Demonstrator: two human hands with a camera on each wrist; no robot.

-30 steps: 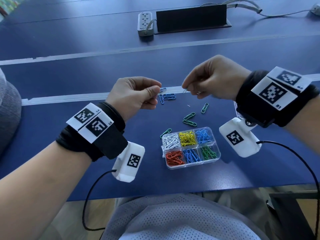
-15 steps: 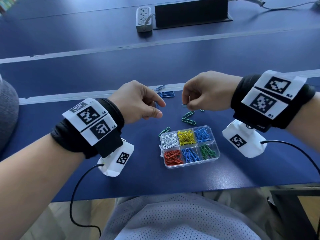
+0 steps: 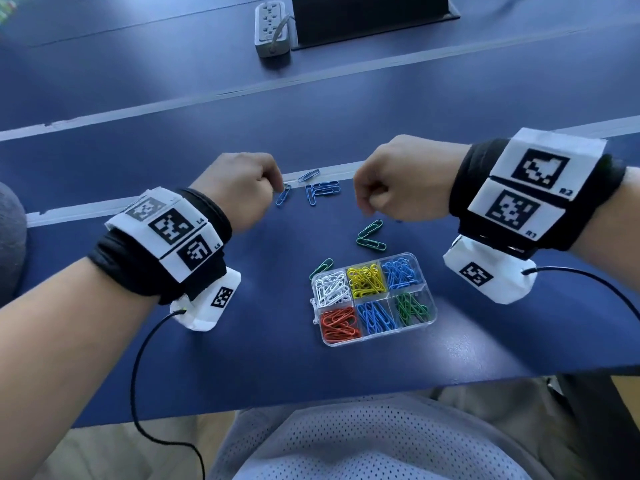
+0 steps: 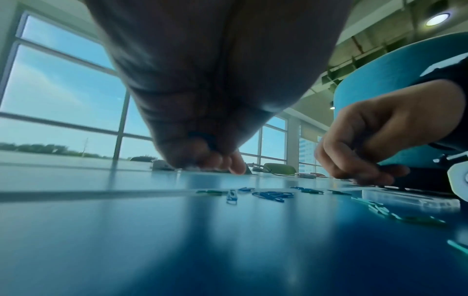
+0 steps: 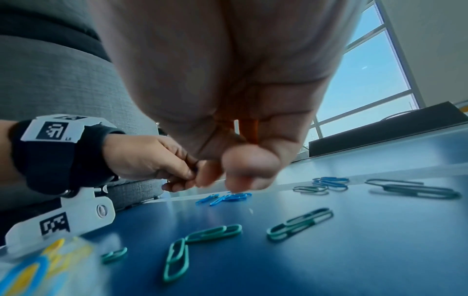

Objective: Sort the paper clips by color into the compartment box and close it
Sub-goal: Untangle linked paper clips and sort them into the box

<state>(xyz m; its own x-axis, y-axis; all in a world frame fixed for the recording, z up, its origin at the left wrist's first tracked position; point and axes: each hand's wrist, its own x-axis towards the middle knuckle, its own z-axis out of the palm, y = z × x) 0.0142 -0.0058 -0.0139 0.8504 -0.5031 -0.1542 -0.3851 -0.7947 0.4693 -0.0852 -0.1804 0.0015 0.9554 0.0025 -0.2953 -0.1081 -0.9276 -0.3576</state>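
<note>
Where the blue table (image 3: 242,368) ends at its near edge, low in the head view, the person's lap in grey mesh cloth (image 3: 363,445) fills the bottom of the frame, and a bare strip of tabletop runs between that edge and the compartment box (image 3: 429,318). This clear plastic box sits right of centre with its six compartments uncovered: white, yellow and blue clips in the far row, orange, blue and green in the near row. One green paper clip (image 3: 321,268) lies just beside the box's far left corner, and two more green paper clips (image 3: 370,236) lie apart from the box beyond its far edge. Open blue surface spreads left of the box, under the left forearm. Farther up, the left hand (image 3: 239,188) and the right hand (image 3: 401,181) hang low over the table on either side of a small scatter of blue paper clips (image 3: 320,190) near a pale seam (image 3: 194,197) across the tabletop. Both hands have their fingers curled down toward the surface; the left wrist view shows a dark blue piece tucked inside the left fingers (image 4: 215,160), though whether it is a clip cannot be told, and whether the right fingers (image 5: 248,172) pinch anything cannot be told either. At the top of the frame lie a grey power strip (image 3: 272,26) and a black panel (image 3: 374,17).
</note>
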